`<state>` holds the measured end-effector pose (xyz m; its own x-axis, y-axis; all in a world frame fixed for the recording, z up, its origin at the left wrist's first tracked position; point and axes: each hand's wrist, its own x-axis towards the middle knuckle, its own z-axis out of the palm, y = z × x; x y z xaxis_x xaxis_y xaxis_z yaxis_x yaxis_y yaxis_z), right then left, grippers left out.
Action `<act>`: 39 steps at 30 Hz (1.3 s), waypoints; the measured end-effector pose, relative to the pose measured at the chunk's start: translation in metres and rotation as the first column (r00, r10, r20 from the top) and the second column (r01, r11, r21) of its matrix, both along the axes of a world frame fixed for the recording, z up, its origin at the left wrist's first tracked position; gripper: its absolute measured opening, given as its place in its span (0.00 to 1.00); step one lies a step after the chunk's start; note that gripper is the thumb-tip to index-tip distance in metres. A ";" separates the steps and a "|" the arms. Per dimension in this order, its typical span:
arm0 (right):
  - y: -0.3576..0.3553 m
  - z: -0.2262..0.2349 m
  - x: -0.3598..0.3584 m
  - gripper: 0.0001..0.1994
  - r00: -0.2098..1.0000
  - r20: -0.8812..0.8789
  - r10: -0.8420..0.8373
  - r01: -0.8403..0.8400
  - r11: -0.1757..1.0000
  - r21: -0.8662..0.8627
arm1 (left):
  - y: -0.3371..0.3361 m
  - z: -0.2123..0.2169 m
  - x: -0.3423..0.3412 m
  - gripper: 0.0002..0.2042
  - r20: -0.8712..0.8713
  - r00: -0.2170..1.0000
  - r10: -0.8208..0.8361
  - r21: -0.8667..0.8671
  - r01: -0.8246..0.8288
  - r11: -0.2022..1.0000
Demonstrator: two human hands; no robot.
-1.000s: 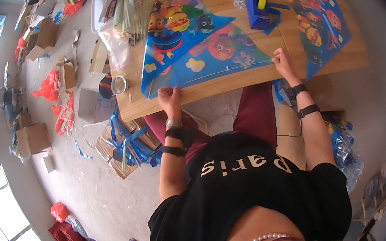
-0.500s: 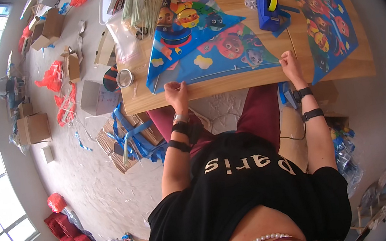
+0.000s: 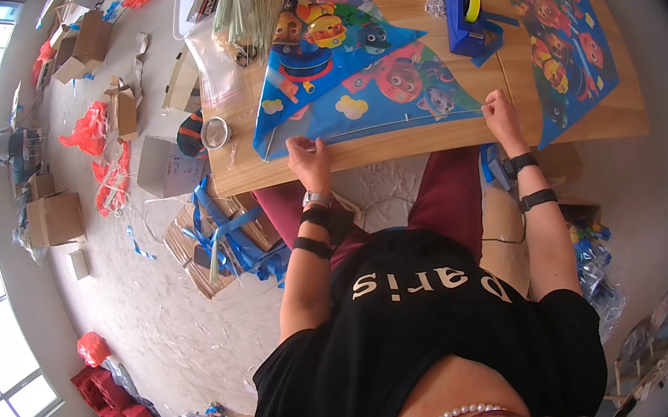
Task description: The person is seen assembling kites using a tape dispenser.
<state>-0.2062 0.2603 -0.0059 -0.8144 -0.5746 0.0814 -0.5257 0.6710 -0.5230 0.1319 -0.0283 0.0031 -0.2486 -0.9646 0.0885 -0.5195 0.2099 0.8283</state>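
A blue plastic kite sheet [image 3: 377, 121] printed with cartoon animals lies along the near edge of the table, part of it folded over on the left. A thin pale rod [image 3: 374, 127] runs lengthwise near the sheet's front edge. My left hand [image 3: 310, 163] is closed in a pinch at this edge, by the rod's left end. At the right corner, my right hand [image 3: 502, 116] has its fingers closed too, on the rod's right end. Whether the left fingertips grip sheet, rod or both is hidden.
A blue tape dispenser [image 3: 464, 15] with a yellow roll stands behind the sheet. Another printed kite sheet [image 3: 564, 52] lies at the right. Bundled thin sticks [image 3: 247, 16], clear plastic bags [image 3: 217, 71] and a small round container [image 3: 215, 133] sit on the left. Cardboard boxes [image 3: 55, 219] litter the floor.
My left hand has shifted slightly right and away from me along the sheet's edge. The rod's visible left end now reaches closer to it. The right hand has barely moved.
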 end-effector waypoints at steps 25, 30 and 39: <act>-0.004 0.004 0.018 0.10 0.987 -0.154 -0.035 0.040 0.999 0.026 | 0.005 0.003 -0.002 0.13 0.070 0.988 -0.134 -0.138 0.143 0.980; -0.004 0.001 0.019 0.10 0.984 -0.179 -0.016 0.010 0.999 -0.037 | 0.001 -0.005 0.001 0.13 0.075 0.989 -0.131 -0.162 0.142 0.977; -0.005 0.002 0.021 0.09 0.985 -0.172 -0.030 0.021 0.998 -0.051 | 0.010 0.004 0.000 0.16 0.102 0.995 -0.019 -0.193 0.038 0.980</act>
